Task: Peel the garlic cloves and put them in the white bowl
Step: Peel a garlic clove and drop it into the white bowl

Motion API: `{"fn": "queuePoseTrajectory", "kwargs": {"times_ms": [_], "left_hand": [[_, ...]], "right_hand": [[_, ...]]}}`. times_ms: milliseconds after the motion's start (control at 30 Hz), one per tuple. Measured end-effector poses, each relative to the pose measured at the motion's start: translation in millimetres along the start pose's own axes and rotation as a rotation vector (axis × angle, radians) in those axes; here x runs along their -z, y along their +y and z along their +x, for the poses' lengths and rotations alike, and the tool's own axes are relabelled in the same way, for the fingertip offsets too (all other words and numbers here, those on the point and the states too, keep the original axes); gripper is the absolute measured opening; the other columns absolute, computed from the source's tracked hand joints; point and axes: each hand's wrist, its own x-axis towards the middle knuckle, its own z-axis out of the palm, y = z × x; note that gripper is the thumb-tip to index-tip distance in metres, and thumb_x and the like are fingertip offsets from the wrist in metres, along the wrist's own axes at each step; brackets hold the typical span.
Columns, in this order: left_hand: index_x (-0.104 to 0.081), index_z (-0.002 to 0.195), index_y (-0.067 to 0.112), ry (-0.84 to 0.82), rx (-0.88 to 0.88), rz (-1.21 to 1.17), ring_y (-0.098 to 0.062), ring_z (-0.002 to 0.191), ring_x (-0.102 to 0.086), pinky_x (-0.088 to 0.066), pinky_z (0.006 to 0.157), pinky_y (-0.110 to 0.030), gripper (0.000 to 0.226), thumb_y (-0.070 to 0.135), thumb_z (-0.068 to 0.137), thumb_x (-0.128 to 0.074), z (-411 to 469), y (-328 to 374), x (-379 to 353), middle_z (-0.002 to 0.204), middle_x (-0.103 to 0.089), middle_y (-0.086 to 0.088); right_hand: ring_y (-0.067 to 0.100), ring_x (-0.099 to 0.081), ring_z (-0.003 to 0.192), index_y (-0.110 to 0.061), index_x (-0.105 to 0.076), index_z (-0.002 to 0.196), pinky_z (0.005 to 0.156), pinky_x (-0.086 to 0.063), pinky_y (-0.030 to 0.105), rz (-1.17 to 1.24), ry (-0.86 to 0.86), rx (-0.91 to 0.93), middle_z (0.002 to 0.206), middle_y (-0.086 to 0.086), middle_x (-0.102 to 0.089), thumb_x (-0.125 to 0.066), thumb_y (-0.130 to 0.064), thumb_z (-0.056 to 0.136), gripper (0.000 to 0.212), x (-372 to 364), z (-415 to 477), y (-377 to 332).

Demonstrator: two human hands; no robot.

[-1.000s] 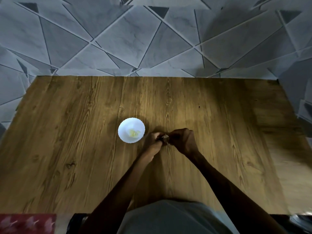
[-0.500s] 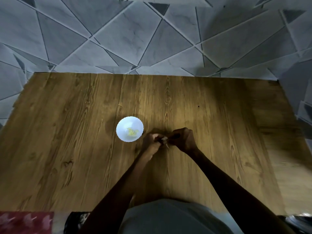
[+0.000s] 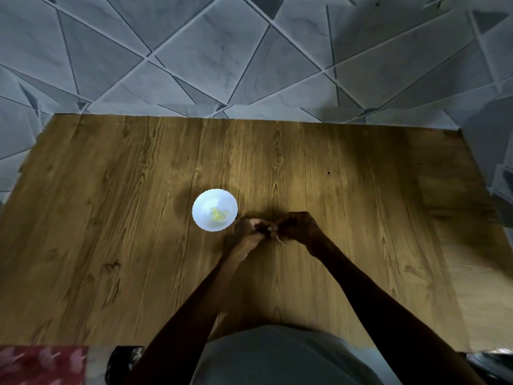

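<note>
At frame centre, the left hand (image 3: 247, 232) and right hand (image 3: 301, 227) pinch one small garlic clove (image 3: 273, 228) just right of the white bowl (image 3: 202, 215) on the wooden desk (image 3: 111, 218); the clove could slip free, or its dangling strip of skin (image 3: 281, 240) could fall among the peeled cloves (image 3: 219, 215)

1. One wooden table (image 3: 111, 218).
2. One white bowl (image 3: 205, 202).
3. One small heap of peeled cloves (image 3: 219, 214) in it, too blurred for me to count.
4. One garlic clove (image 3: 272, 228).
5. Two hands pinching it: my left hand (image 3: 248, 231) and my right hand (image 3: 301, 227).
</note>
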Motion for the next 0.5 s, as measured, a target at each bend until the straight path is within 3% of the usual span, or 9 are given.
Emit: {"fn": "queuePoseTrajectory", "kwargs": {"times_ms": [133,200,300,500], "left_hand": [[-0.068,0.117,0.013,-0.021,0.045,-0.016,-0.019,0.107,-0.062,-0.048,0.091,-0.028,0.028,0.015,0.089,-0.068,2,-9,-3,0.113,-0.068,0.000],[-0.067,0.119,0.012,-0.045,0.085,-0.060,-0.023,0.112,-0.062,-0.049,0.090,-0.027,0.031,0.017,0.089,-0.069,3,-13,-3,0.117,-0.069,-0.004],[-0.071,0.114,0.022,0.027,0.024,0.008,-0.013,0.104,-0.063,-0.049,0.087,-0.024,0.030,0.025,0.084,-0.075,8,-16,0,0.109,-0.072,0.006],[-0.072,0.111,0.023,0.019,-0.014,-0.010,-0.010,0.102,-0.063,-0.049,0.088,-0.024,0.027,0.023,0.084,-0.074,10,-15,-3,0.107,-0.072,0.008]], "right_hand": [[0.004,-0.069,0.072,-0.007,-0.075,0.093,0.064,-0.054,0.017,0.005,-0.058,-0.073,0.084,0.000,-0.073,-0.075,-0.006,0.083,0.010,2,5,-2],[0.007,-0.070,0.072,-0.004,-0.076,0.094,0.062,-0.054,0.017,0.011,-0.079,-0.096,0.085,0.005,-0.075,-0.074,-0.004,0.084,0.010,4,9,-3],[0.008,-0.067,0.065,0.004,-0.073,0.096,0.056,-0.053,0.014,-0.003,-0.085,-0.118,0.077,0.007,-0.071,-0.071,-0.003,0.086,0.012,5,13,-4],[0.006,-0.063,0.054,0.006,-0.073,0.092,0.050,-0.048,0.014,-0.053,-0.110,-0.201,0.073,0.015,-0.070,-0.075,-0.012,0.083,0.021,5,17,-8]]}}
